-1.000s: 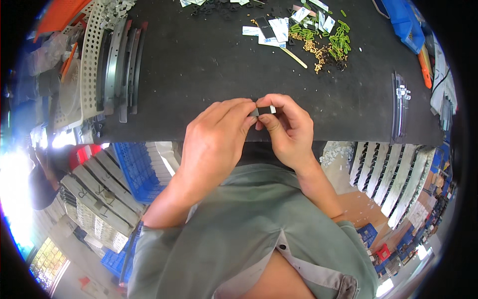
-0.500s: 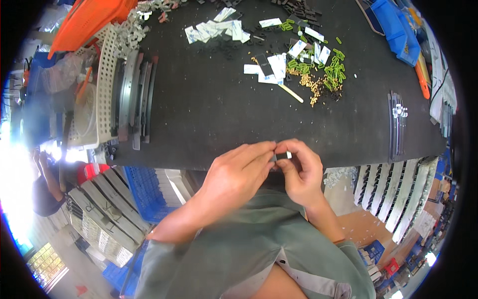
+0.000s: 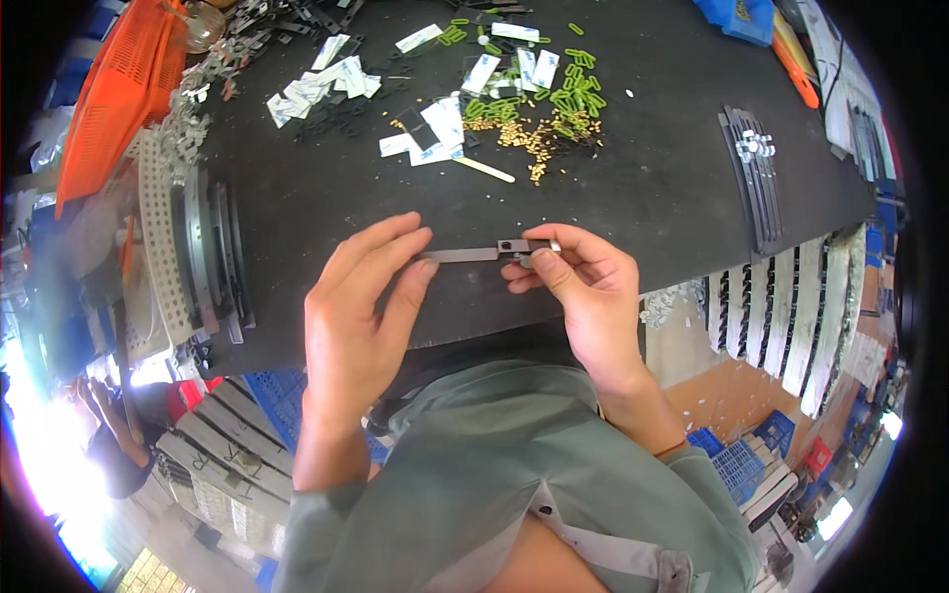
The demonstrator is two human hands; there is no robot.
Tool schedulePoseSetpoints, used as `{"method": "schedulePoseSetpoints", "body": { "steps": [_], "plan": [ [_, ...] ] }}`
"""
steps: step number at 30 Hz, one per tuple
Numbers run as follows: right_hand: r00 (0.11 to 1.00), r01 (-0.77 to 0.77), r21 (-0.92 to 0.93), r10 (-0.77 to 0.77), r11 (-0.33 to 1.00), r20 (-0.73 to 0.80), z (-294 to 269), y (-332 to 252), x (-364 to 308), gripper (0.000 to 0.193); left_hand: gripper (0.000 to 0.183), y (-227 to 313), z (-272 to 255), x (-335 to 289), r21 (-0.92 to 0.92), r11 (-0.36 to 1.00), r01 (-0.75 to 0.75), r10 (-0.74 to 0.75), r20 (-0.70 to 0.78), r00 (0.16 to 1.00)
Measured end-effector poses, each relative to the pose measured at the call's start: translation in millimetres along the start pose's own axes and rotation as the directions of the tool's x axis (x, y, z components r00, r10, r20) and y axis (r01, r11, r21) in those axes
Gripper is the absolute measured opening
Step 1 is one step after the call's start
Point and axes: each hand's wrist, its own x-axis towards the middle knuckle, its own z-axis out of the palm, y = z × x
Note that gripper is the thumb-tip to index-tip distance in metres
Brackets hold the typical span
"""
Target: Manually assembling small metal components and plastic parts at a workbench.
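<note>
A thin grey metal strip (image 3: 465, 255) spans the gap between my two hands, above the table's near edge. My left hand (image 3: 348, 314) has the strip's left end between thumb and fingertips, its fingers fairly straight. At the other end, my right hand (image 3: 599, 306) pinches a dark block-like piece (image 3: 512, 246) fitted on the strip, with the thumb in front and the fingers curled behind. A small whitish tip shows beside the right thumb. The far side of the dark piece is hidden by the fingers.
On the black table (image 3: 326, 198) lie green oval clips (image 3: 576, 94), small brass-coloured parts (image 3: 534, 143), white-backed pads (image 3: 445, 124) and a pale stick (image 3: 484, 169). Long dark strips (image 3: 753, 183) rest at right, metal bars (image 3: 203, 247) and a perforated white basket (image 3: 163, 227) at left.
My hands have moved apart and forward over the table; the left shifted left. The strip, mostly hidden before, now shows lengthwise between them. The whole view has turned somewhat.
</note>
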Motion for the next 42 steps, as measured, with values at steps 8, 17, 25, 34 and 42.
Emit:
{"method": "schedulePoseSetpoints", "body": {
  "steps": [8, 17, 25, 34, 42],
  "plan": [
    [0.999, -0.045, 0.006, 0.045, 0.999, 0.024, 1, -2, -2, 0.020, 0.023, 38, -27, -16, -0.245, 0.939, -0.242, 0.206, -0.163, 0.965],
    [0.998, 0.062, -0.007, -0.061, 0.998, 0.009, 7, 5, -5, 0.019, 0.036, 70, -75, -35, -0.766, 0.480, -0.428, 0.524, -0.141, 0.840],
    [0.990, 0.122, -0.014, -0.123, 0.992, -0.072, -13, -7, -8, 0.019, 0.039, 74, -63, -11, -0.852, 0.293, -0.435, 0.664, -0.145, 0.733],
    [0.858, 0.383, -0.230, -0.437, 0.895, -0.271, -72, -5, 23, 0.017, 0.023, 20, -5, 109, -0.140, 0.990, -0.003, 0.011, 0.060, 0.998],
    [0.861, 0.396, -0.189, -0.435, 0.899, -0.263, -72, 1, 26, 0.015, 0.023, -58, 78, 260, 0.390, 0.919, -0.063, 0.071, -0.006, 0.997]
  ]
}}
